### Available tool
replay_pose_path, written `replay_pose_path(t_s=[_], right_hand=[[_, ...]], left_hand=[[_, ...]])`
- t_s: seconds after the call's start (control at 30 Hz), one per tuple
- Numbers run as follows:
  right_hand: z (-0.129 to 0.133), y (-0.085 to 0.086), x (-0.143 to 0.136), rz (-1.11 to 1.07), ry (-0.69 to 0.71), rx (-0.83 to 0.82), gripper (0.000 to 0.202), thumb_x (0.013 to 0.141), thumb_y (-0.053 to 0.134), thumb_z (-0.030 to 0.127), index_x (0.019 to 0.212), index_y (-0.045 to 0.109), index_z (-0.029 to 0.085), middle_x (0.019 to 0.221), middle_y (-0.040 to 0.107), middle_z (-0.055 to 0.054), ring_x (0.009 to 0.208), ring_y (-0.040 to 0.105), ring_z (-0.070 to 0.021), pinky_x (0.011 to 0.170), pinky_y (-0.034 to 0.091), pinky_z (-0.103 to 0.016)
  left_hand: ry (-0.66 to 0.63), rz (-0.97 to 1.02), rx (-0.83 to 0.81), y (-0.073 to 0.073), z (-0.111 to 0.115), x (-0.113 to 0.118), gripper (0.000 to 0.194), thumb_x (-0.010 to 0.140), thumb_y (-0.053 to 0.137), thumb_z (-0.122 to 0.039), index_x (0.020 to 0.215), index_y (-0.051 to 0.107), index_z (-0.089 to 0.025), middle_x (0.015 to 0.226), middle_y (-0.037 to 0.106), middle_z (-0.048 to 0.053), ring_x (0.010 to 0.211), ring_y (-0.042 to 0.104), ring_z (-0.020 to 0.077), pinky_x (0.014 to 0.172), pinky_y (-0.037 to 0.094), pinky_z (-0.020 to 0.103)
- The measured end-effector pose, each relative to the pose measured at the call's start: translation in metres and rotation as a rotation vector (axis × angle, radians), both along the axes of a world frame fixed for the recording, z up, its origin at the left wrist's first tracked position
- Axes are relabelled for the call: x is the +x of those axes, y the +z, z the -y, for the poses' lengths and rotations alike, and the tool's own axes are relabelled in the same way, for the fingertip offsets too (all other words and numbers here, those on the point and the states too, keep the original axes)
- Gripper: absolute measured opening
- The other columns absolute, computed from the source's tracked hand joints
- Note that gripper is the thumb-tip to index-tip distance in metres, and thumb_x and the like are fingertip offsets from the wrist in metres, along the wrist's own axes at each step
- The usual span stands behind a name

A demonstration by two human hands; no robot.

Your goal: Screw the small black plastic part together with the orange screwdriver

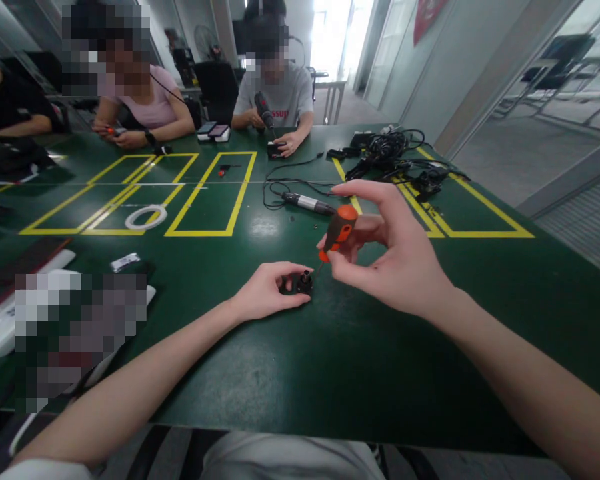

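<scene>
My left hand [273, 290] rests on the green table, thumb and fingers closed around a small black round part [305, 283] with a raised centre. In my right hand [395, 257] is a screwdriver [341, 228] with an orange and dark grey handle, pinched low on the handle while the index finger is lifted off its top. The screwdriver leans, its thin shaft pointing down at the right side of the black part. Whether the tip touches a screw is too small to tell.
Beyond my hands lies a black and silver pen-shaped electric tool [307, 203] with a cable. A tangle of black cables [387, 150] sits at the far right. A white tape roll [146, 217] and handheld devices [100, 327] are leftward. Across the table, a person holds a power drill [263, 110].
</scene>
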State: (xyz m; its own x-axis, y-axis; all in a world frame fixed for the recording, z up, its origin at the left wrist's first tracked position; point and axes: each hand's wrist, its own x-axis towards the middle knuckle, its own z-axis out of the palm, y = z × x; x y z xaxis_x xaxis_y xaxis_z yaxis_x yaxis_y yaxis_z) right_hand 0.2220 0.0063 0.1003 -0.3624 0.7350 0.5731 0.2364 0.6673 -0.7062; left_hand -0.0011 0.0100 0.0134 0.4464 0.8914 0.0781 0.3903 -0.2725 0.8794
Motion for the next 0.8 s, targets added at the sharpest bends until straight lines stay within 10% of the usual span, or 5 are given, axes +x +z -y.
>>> replay_pose_path(t_s=[0.37,0.57,0.8], right_hand=[[-0.004,0.004,-0.002,0.036,-0.049,0.228,0.027,0.104,0.06,0.027,0.128,0.072,0.025,0.103,0.069,-0.006,0.093,0.067,-0.0223,0.085,0.058,-0.038],[0.0,0.007,-0.003,-0.012,-0.056,0.186,0.032,0.105,0.061,0.031,0.135,0.072,0.028,0.106,0.071,-0.007,0.1,0.067,-0.0247,0.094,0.06,-0.045],[0.003,0.01,-0.002,-0.085,-0.041,0.175,0.016,0.103,0.067,0.037,0.104,0.078,0.025,0.108,0.074,-0.009,0.098,0.071,-0.0248,0.09,0.063,-0.041]], left_hand=[[0.001,0.034,-0.075,-0.005,-0.002,-0.002,0.04,0.076,0.088,-0.039,0.105,0.075,-0.013,0.072,0.058,-0.006,0.063,0.045,0.0075,0.06,0.036,0.021],[-0.009,0.038,-0.014,-0.004,-0.001,-0.005,0.075,0.077,0.088,-0.039,0.145,0.062,-0.022,0.103,0.071,0.001,0.067,0.05,0.0078,0.061,0.042,0.021],[-0.014,0.018,0.143,0.001,-0.004,-0.009,0.034,0.082,0.085,-0.042,0.101,0.077,-0.015,0.1,0.069,0.004,0.068,0.053,0.0073,0.061,0.041,0.021]])
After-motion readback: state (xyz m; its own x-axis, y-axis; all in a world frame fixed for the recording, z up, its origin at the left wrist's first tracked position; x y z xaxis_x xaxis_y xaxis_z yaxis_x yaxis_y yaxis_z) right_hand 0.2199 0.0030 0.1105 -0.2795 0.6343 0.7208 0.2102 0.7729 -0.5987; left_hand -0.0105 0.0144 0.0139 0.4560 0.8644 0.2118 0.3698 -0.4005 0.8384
